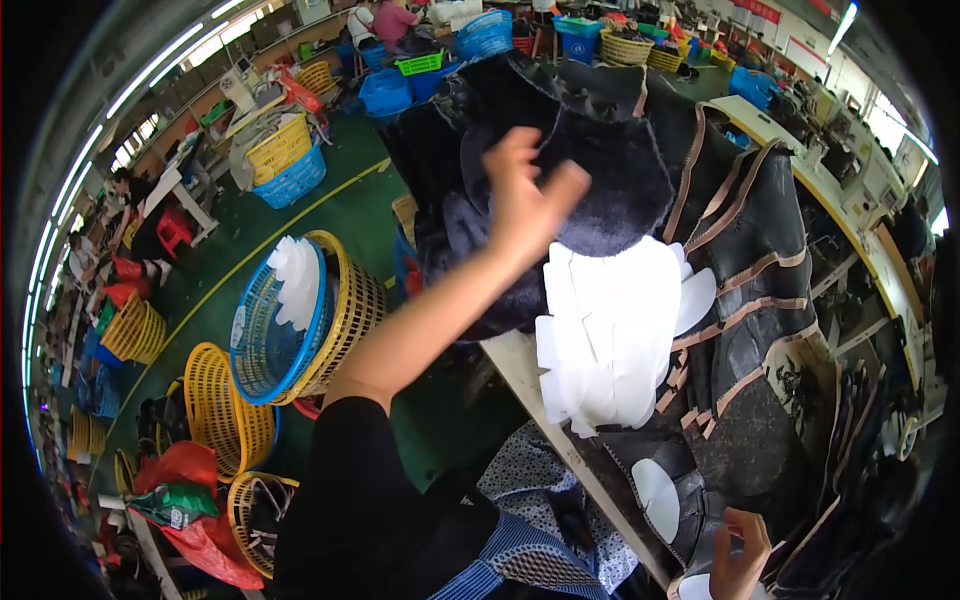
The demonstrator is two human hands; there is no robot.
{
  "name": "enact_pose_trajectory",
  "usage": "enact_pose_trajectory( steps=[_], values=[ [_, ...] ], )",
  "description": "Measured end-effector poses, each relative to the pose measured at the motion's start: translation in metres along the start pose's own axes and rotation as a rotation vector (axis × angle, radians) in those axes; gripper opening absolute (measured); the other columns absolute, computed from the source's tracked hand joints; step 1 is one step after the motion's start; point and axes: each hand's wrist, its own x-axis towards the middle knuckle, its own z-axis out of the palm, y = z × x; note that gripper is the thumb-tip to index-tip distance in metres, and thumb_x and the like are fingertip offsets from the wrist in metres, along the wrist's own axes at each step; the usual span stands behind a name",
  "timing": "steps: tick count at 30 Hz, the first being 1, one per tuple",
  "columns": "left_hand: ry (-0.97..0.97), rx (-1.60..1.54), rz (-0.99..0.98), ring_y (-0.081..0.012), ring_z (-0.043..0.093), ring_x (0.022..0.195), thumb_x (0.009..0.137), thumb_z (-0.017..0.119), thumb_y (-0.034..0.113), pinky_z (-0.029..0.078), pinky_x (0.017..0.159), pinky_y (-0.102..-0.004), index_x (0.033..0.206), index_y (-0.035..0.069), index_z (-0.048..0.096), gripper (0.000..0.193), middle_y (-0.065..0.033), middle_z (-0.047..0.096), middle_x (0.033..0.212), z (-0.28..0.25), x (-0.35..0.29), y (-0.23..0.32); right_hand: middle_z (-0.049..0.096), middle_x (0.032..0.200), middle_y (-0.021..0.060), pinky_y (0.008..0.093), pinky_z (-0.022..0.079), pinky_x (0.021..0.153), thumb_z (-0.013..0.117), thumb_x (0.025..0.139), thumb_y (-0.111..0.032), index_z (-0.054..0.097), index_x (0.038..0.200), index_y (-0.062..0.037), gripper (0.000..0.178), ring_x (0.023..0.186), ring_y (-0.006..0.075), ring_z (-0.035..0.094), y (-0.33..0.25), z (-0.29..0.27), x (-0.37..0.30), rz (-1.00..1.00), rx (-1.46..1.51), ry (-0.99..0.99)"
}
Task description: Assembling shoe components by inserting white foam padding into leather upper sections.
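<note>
My left hand (pixel 525 195) reaches over dark, furry cut pieces (pixel 615 190) with thumb and fingers apart. Nothing is in it, and its fingertips are slightly blurred. Just nearer lies a thick pile of white, curved sheet pieces (pixel 605 335), overlapping in rows on the table. At the lower edge, my right hand (pixel 738 555) has bent fingers with a gap between thumb and forefinger. Beside it is a white piece (pixel 695 587), partly cut off by the picture's edge. A white oval piece (pixel 656 498) lies on a black stitched leather piece (pixel 655 452) close by.
Black leather parts with tan edges (pixel 755 235) are heaped on the table's right side. Left of the table stand a blue basket (pixel 240 350) holding white pieces and yellow baskets (pixel 215 410). A long pale bench (pixel 850 215) runs along the right. People sit farther back.
</note>
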Motion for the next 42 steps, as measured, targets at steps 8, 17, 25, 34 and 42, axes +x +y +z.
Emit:
enact_pose_trajectory(
  steps=[8,17,25,34,42],
  values=[
    [-0.292,-0.75,-0.672,-0.016,0.065,0.08,0.083,0.079,0.015,0.052,0.078,-0.0306,0.093,0.007,0.072,0.014,-0.0024,0.072,0.089,0.006,0.107,-0.03,0.071,0.097,0.0163,0.0419,0.057,0.076,0.077,0.073,0.002,0.071,0.104,-0.0008,0.033,0.089,0.037,0.071,-0.024,0.022,0.06,-0.178,0.089,-0.245],
    [-1.306,-0.745,-0.324,-0.0337,0.054,0.138,0.082,0.058,0.014,0.037,0.121,-0.0439,0.149,-0.012,0.041,0.074,-0.0248,0.053,0.15,-0.017,-0.056,0.13,0.06,0.136,0.0229,0.0419,0.046,0.108,0.088,0.082,-0.03,0.053,0.139,0.0061,0.076,0.126,0.0364,0.059,-0.077,-0.047,0.169,-0.389,0.294,0.278],
    [-1.378,-0.231,0.528,-0.0301,0.053,0.136,0.097,0.065,0.015,0.038,0.117,-0.0394,0.143,0.002,0.054,0.049,-0.0134,0.058,0.145,0.036,-0.098,0.111,0.041,0.064,0.0132,0.0386,0.037,0.055,0.072,0.099,-0.019,0.05,0.075,-0.0013,0.037,0.059,0.0313,0.035,-0.057,-0.091,0.093,-0.247,0.389,-0.157],
    [-2.272,-0.608,-0.196,-0.0206,0.063,0.125,0.102,0.061,0.053,0.047,0.103,-0.0289,0.141,-0.005,0.059,0.069,-0.0133,0.069,0.131,0.093,-0.073,0.155,0.041,0.068,0.016,0.0395,0.038,0.059,0.066,0.104,-0.022,0.051,0.084,0.0008,0.034,0.061,0.0288,0.038,-0.031,-0.07,0.036,-0.16,0.586,-0.462],
    [-1.79,-0.276,0.299,-0.0274,0.069,0.074,0.1,0.069,0.028,0.052,0.071,-0.0364,0.102,-0.001,0.071,0.029,-0.0156,0.071,0.084,0.069,-0.126,0.186,0.05,0.064,0.0202,0.0426,0.043,0.056,0.078,0.092,-0.033,0.059,0.076,0.0016,0.043,0.061,0.0395,0.054,0.01,-0.068,-0.023,0.034,0.244,-0.252]
  ],
)
